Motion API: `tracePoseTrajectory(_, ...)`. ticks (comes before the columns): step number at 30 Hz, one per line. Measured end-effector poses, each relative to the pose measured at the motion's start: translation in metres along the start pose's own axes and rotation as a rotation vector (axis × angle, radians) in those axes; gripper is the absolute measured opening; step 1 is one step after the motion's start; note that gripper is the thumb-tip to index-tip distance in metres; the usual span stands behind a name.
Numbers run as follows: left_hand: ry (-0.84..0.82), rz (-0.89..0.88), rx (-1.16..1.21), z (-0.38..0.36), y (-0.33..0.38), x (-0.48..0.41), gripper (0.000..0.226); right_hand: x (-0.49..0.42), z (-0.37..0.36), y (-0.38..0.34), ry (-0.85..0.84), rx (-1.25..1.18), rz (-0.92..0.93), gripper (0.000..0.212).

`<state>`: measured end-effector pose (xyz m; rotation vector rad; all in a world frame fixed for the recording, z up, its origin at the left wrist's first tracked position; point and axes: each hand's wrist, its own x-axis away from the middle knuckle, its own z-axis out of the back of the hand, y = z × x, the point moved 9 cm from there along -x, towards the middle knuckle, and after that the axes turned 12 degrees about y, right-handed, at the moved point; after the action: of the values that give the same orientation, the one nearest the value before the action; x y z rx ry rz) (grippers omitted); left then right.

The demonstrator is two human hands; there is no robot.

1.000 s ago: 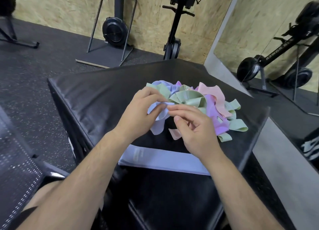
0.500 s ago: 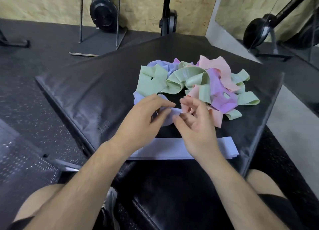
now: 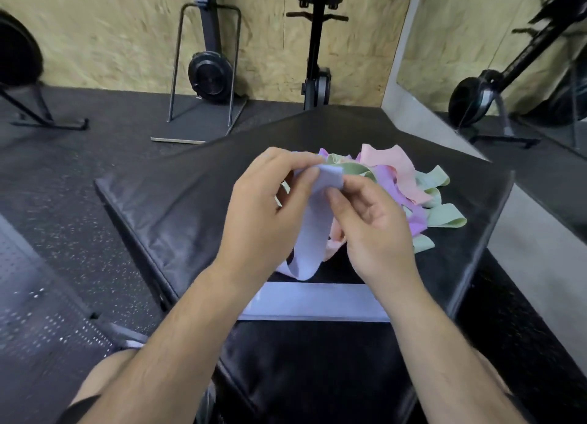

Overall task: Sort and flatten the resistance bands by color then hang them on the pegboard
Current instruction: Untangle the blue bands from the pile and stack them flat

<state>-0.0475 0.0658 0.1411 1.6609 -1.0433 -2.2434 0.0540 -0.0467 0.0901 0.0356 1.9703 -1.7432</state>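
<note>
A pale lavender band (image 3: pixel 313 233) hangs lifted above the black padded box (image 3: pixel 190 194). My left hand (image 3: pixel 266 214) and my right hand (image 3: pixel 371 226) both pinch its top fold between thumb and fingers. Its lower loop trails down near the box top. Behind my hands lies a tangled pile of bands: pink (image 3: pixel 398 169), purple (image 3: pixel 413 214) and green (image 3: pixel 444 215). One flattened lavender band (image 3: pixel 317 301) lies straight along the box's near edge. No pegboard with hooks is clearly in view.
The box's near edge drops off just below the flat band. A perforated dark panel (image 3: pixel 41 338) lies at lower left. Rowing machines (image 3: pixel 209 70) stand upright against the plywood wall, and a mirror (image 3: pixel 495 58) runs along the right.
Both hands have raised the lavender band out of the pile and off the box top; it now hangs between them. The view has tilted up slightly.
</note>
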Motion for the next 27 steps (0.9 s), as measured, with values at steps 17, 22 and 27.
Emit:
tracePoseTrajectory(17, 0.002, 0.28, 0.053, 0.05, 0.062, 0.062, 0.024, 0.089, 0.029, -0.06, -0.13, 0.184, -0.04, 0.012)
tracePoseTrajectory(22, -0.029, 0.626, -0.027, 0.051, -0.01, 0.154, 0.017, 0.126, 0.021, 0.034, -0.242, 0.35, -0.243, 0.008)
tracePoseTrajectory(27, -0.047, 0.681, -0.013, 0.057, -0.034, 0.177, 0.015, 0.138, 0.013, 0.057, -0.308, 0.462, -0.2, 0.012)
